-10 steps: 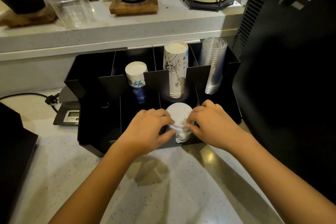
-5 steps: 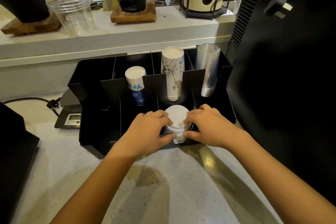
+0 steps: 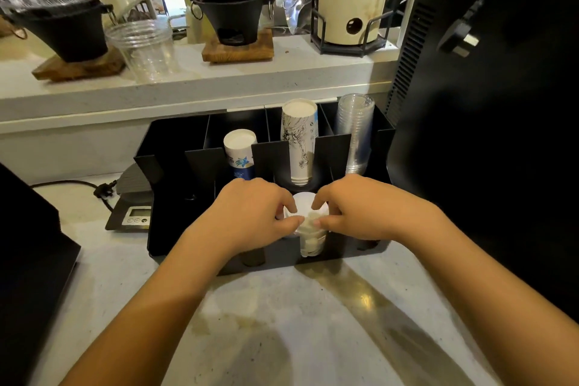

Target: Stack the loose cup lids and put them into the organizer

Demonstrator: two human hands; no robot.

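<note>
A stack of white cup lids (image 3: 305, 207) stands in a front compartment of the black organizer (image 3: 170, 172) on the pale counter. My left hand (image 3: 250, 213) grips the stack from the left, and my right hand (image 3: 360, 210) grips it from the right, fingertips on the top lid. The lower part of the stack shows through the slot in the organizer's front wall. Behind it stand a short paper cup stack (image 3: 239, 155), a taller printed paper cup stack (image 3: 299, 141) and a clear plastic cup stack (image 3: 355, 131).
A small digital scale (image 3: 133, 211) with a cable lies left of the organizer. A black machine (image 3: 501, 135) rises at the right, and a dark box (image 3: 28, 254) sits at the left edge. The raised shelf behind holds clear cups (image 3: 144, 50), black stoves and a cream burner.
Both hands have closed in over the lid stack, which sits lower in the compartment. The view has tilted up a little, showing more of the shelf.
</note>
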